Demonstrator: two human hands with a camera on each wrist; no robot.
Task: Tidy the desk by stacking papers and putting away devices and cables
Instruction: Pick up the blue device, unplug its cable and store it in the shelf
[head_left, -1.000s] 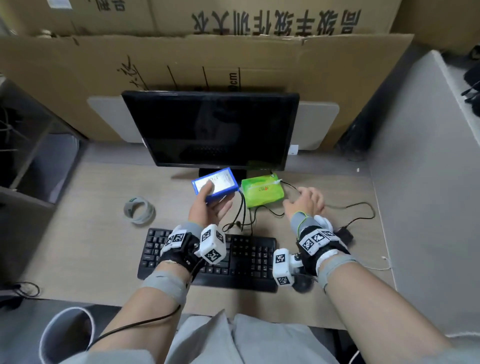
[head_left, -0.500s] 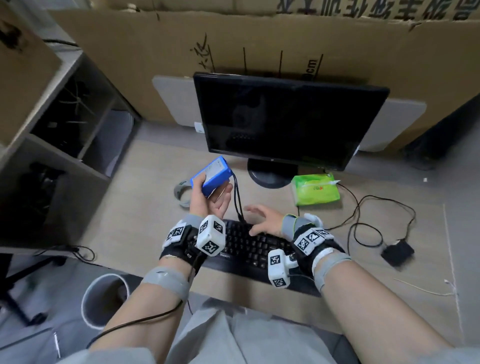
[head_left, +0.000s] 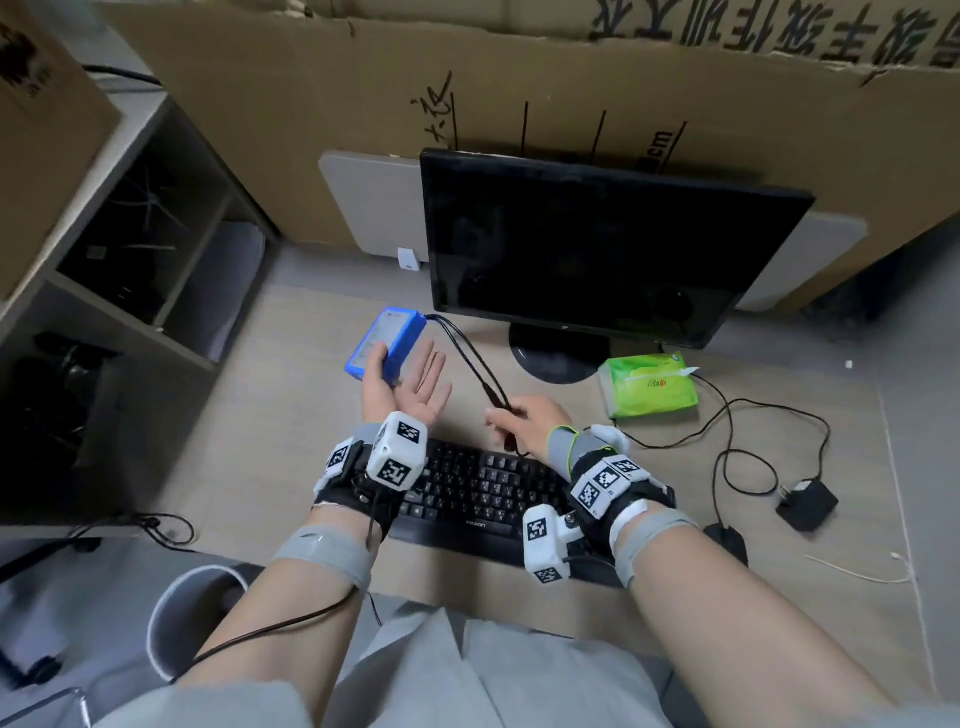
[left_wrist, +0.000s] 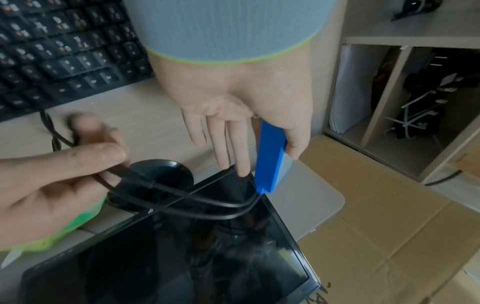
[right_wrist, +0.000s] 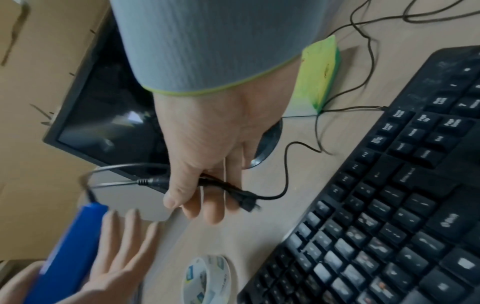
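A blue box-shaped device (head_left: 387, 340) is raised above the desk left of the monitor; my left hand (head_left: 410, 387) pinches it on edge between thumb and palm, the other fingers straight. The left wrist view shows the device (left_wrist: 270, 162) edge-on beside the thumb. Two black cables (head_left: 467, 356) run from its far end to my right hand (head_left: 522, 421), which pinches their plug ends (right_wrist: 233, 189) above the keyboard's back edge. The cables (left_wrist: 194, 197) hang in a slack loop between the hands.
A black keyboard (head_left: 483, 488) lies in front of the monitor (head_left: 597, 249). A green tissue pack (head_left: 649, 384), a black charger (head_left: 808, 504) with its tangled lead, and a white cable (head_left: 857, 574) lie right. A tape roll (right_wrist: 207, 281) lies under my left hand. Open shelves (head_left: 130, 260) stand left.
My left hand has carried the blue device up and left, away from the monitor base. My right hand left the tissue pack, crossed the keyboard and took hold of the device's cables.
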